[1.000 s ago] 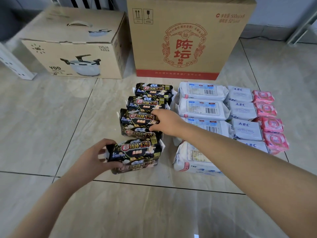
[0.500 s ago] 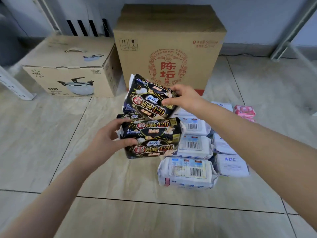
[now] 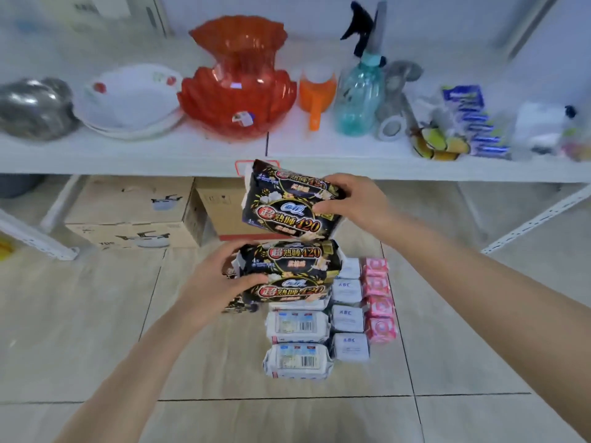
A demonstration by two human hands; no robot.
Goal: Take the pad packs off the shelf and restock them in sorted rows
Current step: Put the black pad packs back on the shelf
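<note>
My right hand (image 3: 355, 199) grips two black pad packs (image 3: 287, 206) marked 420, held up just below the front edge of the white shelf (image 3: 192, 161). Lower and to the left, my left hand (image 3: 220, 279) holds another stack of two black pad packs (image 3: 294, 270) above the floor. On the tiled floor below lie sorted rows: white packs with barcodes (image 3: 297, 324), white ABC packs (image 3: 347, 318) and pink packs (image 3: 379, 305). A bit of another black pack (image 3: 238, 306) shows under my left hand.
The shelf carries a steel bowl (image 3: 32, 107), white plates (image 3: 128, 100), a red plastic bowl (image 3: 236, 91), an orange scoop (image 3: 316, 94), a teal spray bottle (image 3: 361, 91) and blue packets (image 3: 473, 123). Two cardboard boxes (image 3: 134, 212) stand on the floor under it.
Both hands have lifted black packs from the floor row and raised them toward the shelf. The view has tilted up, bringing the shelf and its items into sight.
</note>
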